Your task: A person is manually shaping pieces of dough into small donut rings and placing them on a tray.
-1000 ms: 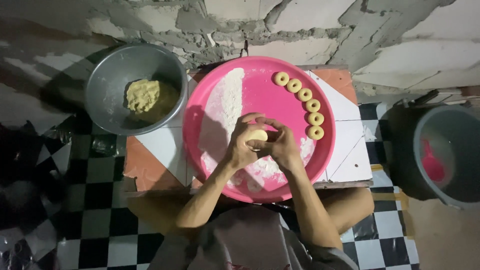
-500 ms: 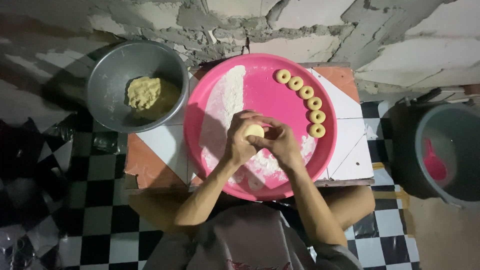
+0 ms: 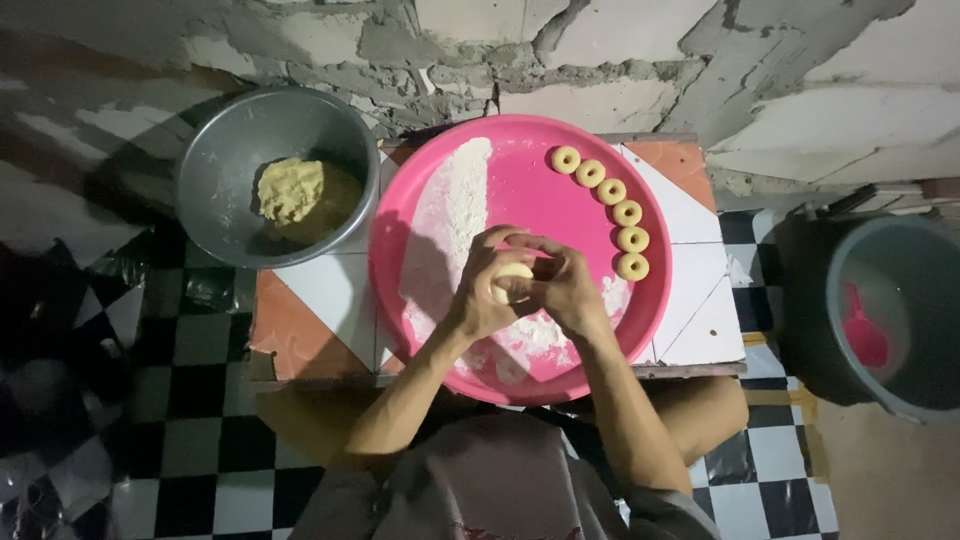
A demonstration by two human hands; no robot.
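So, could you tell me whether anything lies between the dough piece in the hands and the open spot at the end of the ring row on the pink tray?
Nothing visible does. Both hands, left and right, hold the dough piece over the pink tray; only bare tray and some flour lie before the row of rings.

Your left hand [image 3: 485, 300] and right hand [image 3: 565, 290] cover most of the pale round dough piece [image 3: 512, 282]; its shape in your grip can't be told. At 3 o'clock, the picture's edge cuts off the grey plastic bucket [image 3: 905, 300]. The pink object [image 3: 865, 335] inside it is too dim to identify.
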